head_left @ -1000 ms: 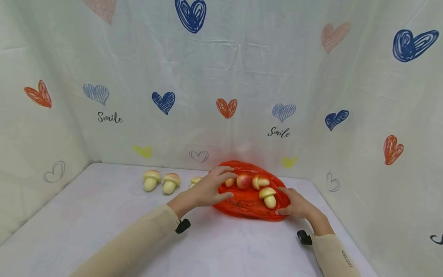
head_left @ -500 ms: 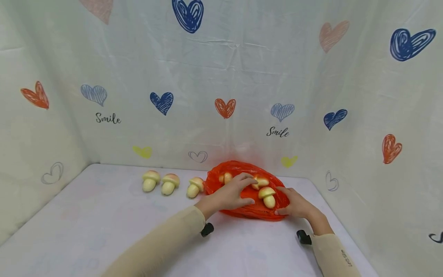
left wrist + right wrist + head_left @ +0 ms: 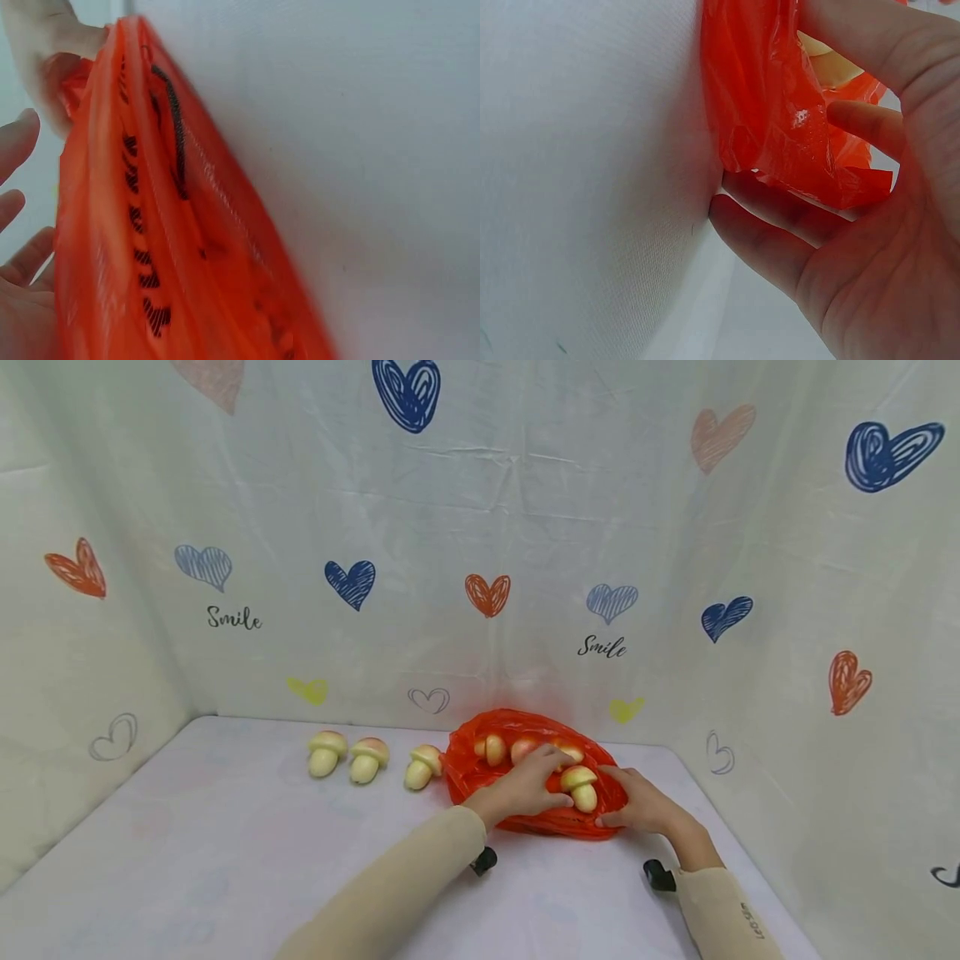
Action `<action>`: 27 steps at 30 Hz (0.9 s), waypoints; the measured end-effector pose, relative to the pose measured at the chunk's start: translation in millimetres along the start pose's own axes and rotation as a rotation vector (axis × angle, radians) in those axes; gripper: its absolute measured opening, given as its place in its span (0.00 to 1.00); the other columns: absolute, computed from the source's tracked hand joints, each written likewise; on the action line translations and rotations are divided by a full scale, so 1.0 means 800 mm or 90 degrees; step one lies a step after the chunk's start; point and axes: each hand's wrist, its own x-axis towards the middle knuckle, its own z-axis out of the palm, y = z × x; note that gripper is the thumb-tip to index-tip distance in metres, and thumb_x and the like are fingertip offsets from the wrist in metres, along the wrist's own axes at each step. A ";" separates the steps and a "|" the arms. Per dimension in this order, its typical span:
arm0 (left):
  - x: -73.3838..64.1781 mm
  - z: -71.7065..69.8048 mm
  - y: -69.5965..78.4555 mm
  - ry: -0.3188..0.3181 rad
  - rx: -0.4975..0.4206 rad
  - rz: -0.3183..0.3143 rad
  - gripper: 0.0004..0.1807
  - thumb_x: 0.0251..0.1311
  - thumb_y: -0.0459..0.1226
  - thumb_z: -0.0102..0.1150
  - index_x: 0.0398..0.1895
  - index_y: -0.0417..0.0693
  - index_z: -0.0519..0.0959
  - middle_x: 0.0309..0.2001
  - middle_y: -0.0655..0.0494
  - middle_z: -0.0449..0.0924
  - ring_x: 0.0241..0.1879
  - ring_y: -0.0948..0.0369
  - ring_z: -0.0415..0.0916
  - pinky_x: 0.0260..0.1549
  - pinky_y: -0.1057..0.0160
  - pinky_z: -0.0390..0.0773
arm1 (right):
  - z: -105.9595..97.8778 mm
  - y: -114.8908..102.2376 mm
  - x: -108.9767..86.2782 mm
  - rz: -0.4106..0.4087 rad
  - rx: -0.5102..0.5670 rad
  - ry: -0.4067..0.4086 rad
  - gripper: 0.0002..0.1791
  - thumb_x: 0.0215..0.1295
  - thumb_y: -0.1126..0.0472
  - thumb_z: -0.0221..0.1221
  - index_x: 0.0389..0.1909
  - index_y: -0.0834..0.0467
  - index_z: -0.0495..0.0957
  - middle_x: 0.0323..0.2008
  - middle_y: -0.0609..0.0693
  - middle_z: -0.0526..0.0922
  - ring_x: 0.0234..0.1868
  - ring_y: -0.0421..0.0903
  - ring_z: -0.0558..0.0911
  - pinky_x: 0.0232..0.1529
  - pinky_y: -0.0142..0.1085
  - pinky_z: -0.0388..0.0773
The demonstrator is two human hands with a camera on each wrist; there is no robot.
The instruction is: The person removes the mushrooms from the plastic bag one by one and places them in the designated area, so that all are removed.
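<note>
**Left grip (image 3: 522,785) stands apart, front mushroom (image 3: 581,788) just off its fingertips in the red bag (image 3: 540,825)**

Thumb and fingers spread, our left grip reaches over the red bag from its left side, nothing clasped between the fingertips. We see the front mushroom lying inside the bag's mouth, toward the right end, straight ahead of that gap: the fingers stand along its far side by the cap, the thumb on its near side by the stem. Whether either touches it, we cannot tell.

Its long axis runs from the back of the bag toward the front, cap to the rear, stem to the fore and slightly right. That lies roughly across the line of our reach, so, in our judgement, the thumb faces the stem end and the fingers the cap end.

At the bag's right rim, our right grip (image 3: 647,799) curls round the plastic, its thumb near the stem. Of the two, we judge the left nearer and better turned to the mushroom.

Also in the bag, a rear mushroom (image 3: 572,753) shows partly behind our left fingers, with a round reddish piece (image 3: 522,748) and another mushroom (image 3: 492,749) toward the bag's left. Three loose mushrooms (image 3: 365,762) lie on the tabletop (image 3: 285,827) left of the bag.
</note>
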 end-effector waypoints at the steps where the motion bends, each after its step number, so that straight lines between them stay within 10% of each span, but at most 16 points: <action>1: 0.002 0.002 0.001 -0.001 0.004 -0.004 0.33 0.57 0.47 0.66 0.65 0.56 0.68 0.63 0.60 0.65 0.61 0.63 0.63 0.59 0.60 0.69 | 0.000 0.000 0.000 -0.001 0.002 0.000 0.50 0.44 0.46 0.73 0.68 0.56 0.62 0.61 0.60 0.66 0.60 0.60 0.67 0.55 0.61 0.68; 27: 0.031 0.039 0.016 -0.043 0.035 -0.051 0.38 0.53 0.48 0.68 0.69 0.68 0.64 0.61 0.61 0.63 0.58 0.63 0.62 0.52 0.64 0.74 | 0.000 0.000 0.000 -0.007 -0.003 0.003 0.49 0.43 0.46 0.74 0.68 0.54 0.63 0.59 0.59 0.67 0.58 0.58 0.68 0.53 0.58 0.71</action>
